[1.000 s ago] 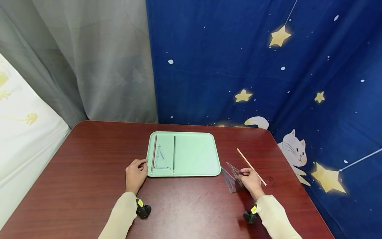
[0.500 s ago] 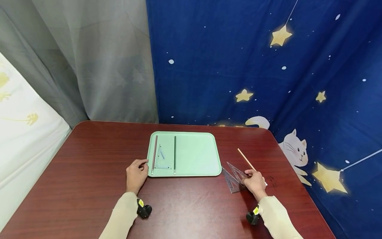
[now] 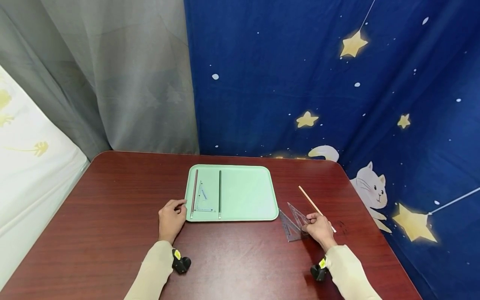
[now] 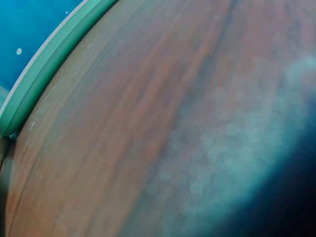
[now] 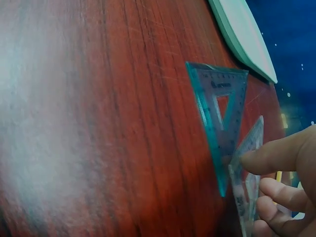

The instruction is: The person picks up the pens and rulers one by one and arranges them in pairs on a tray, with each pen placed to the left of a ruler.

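My right hand (image 3: 320, 229) pinches a clear set square (image 3: 297, 211) between thumb and fingers, tilted up off the table in the right wrist view (image 5: 255, 138). A second clear set square (image 3: 288, 232) lies beside it, partly overlapped. Behind the hand lies a natural-wood pencil (image 3: 309, 199) with a white end, partly covered by the fingers. My left hand (image 3: 172, 218) holds the left rim of a pale green tray (image 3: 245, 191) with curled fingers. On the tray are a red pencil (image 3: 194, 193), a dark pencil (image 3: 219, 193) and a clear set square (image 3: 200, 207) between them.
The reddish-brown table (image 3: 232, 258) runs back to a grey curtain (image 3: 142, 83) and a blue star-patterned curtain (image 3: 262, 83). A white cloth (image 3: 30, 166) hangs at the left. Dark marks (image 3: 342, 227) show on the table to the right.
My right hand has shifted slightly right, now over part of the wooden pencil. The held set square moves slightly right in the last half second. The left hand and tray stay put.
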`<action>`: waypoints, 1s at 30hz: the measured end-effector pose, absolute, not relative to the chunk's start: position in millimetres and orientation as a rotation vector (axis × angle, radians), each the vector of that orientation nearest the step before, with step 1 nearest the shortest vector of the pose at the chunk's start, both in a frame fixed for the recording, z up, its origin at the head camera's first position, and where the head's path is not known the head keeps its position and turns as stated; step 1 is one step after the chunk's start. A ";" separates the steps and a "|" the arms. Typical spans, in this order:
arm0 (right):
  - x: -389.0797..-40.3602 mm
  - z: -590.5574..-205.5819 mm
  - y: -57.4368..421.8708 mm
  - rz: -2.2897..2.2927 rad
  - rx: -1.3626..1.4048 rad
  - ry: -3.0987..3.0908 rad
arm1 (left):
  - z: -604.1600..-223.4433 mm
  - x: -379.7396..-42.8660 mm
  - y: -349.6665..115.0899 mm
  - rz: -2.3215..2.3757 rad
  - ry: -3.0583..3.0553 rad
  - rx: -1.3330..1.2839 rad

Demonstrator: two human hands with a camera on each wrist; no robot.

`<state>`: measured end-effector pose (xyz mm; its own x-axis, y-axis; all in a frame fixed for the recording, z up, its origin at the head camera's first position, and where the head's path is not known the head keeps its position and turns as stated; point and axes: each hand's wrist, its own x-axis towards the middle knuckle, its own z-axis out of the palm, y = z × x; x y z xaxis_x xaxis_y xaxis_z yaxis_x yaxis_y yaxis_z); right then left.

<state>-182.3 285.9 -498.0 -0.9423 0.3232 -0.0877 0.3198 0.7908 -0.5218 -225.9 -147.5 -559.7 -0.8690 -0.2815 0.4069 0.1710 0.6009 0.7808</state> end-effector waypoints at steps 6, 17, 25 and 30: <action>-183.1 -495.8 287.4 0.845 -0.484 -3.002 | -560.2 -225.7 -147.3 -1.209 -2.330 0.089; -184.5 -490.2 286.0 0.856 -0.469 -3.063 | -558.7 -225.1 -148.6 -1.223 -2.323 0.094; -183.2 -491.8 288.3 0.908 -0.511 -3.064 | -559.1 -225.7 -148.0 -1.211 -2.318 0.074; -182.3 -491.7 287.6 0.990 -0.536 -3.056 | -560.2 -226.1 -147.7 -1.211 -2.318 0.081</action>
